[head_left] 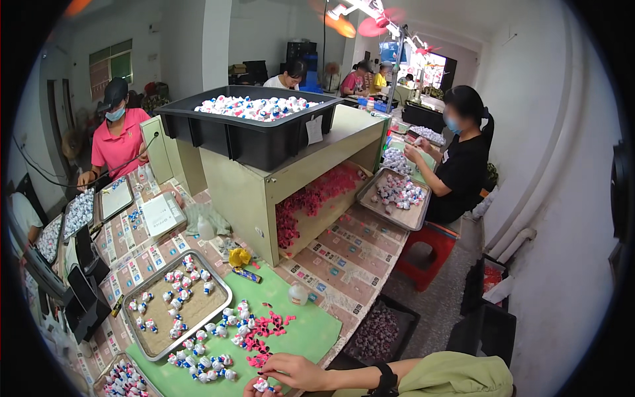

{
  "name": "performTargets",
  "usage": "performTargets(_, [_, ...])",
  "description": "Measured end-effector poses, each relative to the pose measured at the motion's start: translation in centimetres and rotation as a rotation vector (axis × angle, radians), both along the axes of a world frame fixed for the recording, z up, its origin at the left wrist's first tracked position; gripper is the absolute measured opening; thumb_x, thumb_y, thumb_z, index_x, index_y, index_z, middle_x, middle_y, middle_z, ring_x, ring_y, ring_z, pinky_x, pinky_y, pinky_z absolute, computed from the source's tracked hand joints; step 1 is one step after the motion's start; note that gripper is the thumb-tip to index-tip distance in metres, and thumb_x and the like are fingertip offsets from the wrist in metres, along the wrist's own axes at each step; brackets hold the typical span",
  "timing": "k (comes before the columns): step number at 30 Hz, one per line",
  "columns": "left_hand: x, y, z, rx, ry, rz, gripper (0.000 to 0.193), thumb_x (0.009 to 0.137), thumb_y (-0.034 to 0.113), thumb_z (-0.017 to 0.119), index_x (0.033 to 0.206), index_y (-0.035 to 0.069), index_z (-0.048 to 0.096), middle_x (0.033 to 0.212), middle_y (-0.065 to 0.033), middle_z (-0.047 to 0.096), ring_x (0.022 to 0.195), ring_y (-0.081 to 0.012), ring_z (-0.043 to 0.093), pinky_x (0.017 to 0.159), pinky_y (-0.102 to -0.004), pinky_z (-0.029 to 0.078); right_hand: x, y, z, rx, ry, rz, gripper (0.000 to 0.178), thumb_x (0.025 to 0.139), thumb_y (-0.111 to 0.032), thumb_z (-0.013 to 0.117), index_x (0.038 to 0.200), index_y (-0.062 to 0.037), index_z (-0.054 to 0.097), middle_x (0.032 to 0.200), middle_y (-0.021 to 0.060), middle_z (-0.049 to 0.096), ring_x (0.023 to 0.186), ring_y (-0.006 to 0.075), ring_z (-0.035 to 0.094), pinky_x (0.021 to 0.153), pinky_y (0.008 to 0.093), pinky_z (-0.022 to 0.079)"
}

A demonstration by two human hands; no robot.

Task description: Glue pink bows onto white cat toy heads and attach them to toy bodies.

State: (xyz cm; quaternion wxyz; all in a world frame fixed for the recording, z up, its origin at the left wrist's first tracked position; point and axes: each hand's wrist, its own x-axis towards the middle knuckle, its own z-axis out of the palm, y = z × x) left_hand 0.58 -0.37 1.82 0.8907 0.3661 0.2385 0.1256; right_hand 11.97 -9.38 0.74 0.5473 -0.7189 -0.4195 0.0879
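Observation:
At the lower edge my left hand [250, 390], mostly cut off by the frame, is closed round a small white figurine [262, 384] with blue and pink parts. My right hand [295, 372], a black band on its wrist, reaches in from the right. Its fingers are pinched together just above the figurine; what they hold, if anything, is too small to make out. Beyond them, on a green mat [311, 324], lie several loose pink pieces [260, 341] with dark parts. Left of these is a cluster of white-and-blue figurines [206, 362].
A metal tray [153, 291] of figurines overlaps the mat, and another tray [106, 384] sits lower left. Behind stands a cabinet [228, 198] bearing a black bin [198, 135]. A small bottle [297, 294] and yellow lump [239, 257] are nearby. Co-workers sit around; a red stool [430, 255] stands right.

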Motion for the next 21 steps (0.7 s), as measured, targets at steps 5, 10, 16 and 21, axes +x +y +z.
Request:
performTargets(5, [-0.2, -0.1, 0.3, 0.007, -0.009, 0.005, 0.036, 0.080, -0.001, 0.050, 0.115, 0.001, 0.040, 0.092, -0.0052, 0.053, 0.074, -0.0088, 0.052, 0.062, -0.0181, 0.043, 0.2, -0.1, -0.7, -0.001, -0.108, 0.040, 0.016, 0.079, -0.009, 0.055, 0.092, -0.0016, 0.058, 0.086, 0.0087, 0.057, 0.080, 0.0215, 0.056, 0.070, 0.0297, 0.045])
performTargets(10, [-0.2, -0.1, 0.0, -0.015, -0.021, 0.031, 0.036, 0.080, -0.002, 0.049, 0.115, 0.001, 0.041, 0.096, -0.0067, 0.053, 0.075, -0.0092, 0.053, 0.062, -0.0182, 0.043, 0.3, -0.1, 0.1, -0.009, -0.160, 0.058, 0.017, 0.079, -0.008, 0.054, 0.093, -0.0010, 0.058, 0.087, 0.0086, 0.057, 0.080, 0.0211, 0.056, 0.069, 0.0297, 0.046])
performTargets(16, [-0.3, 0.1, -0.6, -0.014, -0.011, 0.026, 0.036, 0.080, -0.003, 0.049, 0.115, 0.001, 0.041, 0.097, -0.0073, 0.053, 0.074, -0.0083, 0.053, 0.059, -0.0170, 0.043, 0.1, -0.1, -0.2, -0.040, -0.101, 0.061, 0.017, 0.079, -0.008, 0.054, 0.094, -0.0015, 0.057, 0.084, 0.0090, 0.058, 0.077, 0.0217, 0.057, 0.067, 0.0300, 0.046])
performTargets(21, [-0.3, 0.3, -0.3, -0.011, 0.029, 0.031, 0.036, 0.080, -0.001, 0.050, 0.115, 0.001, 0.041, 0.094, -0.0054, 0.054, 0.068, -0.0056, 0.050, 0.055, -0.0151, 0.040, 0.2, 0.2, 0.0, -0.058, -0.103, 0.073, 0.016, 0.079, -0.008, 0.054, 0.093, -0.0020, 0.057, 0.083, 0.0094, 0.058, 0.076, 0.0222, 0.057, 0.066, 0.0297, 0.046])
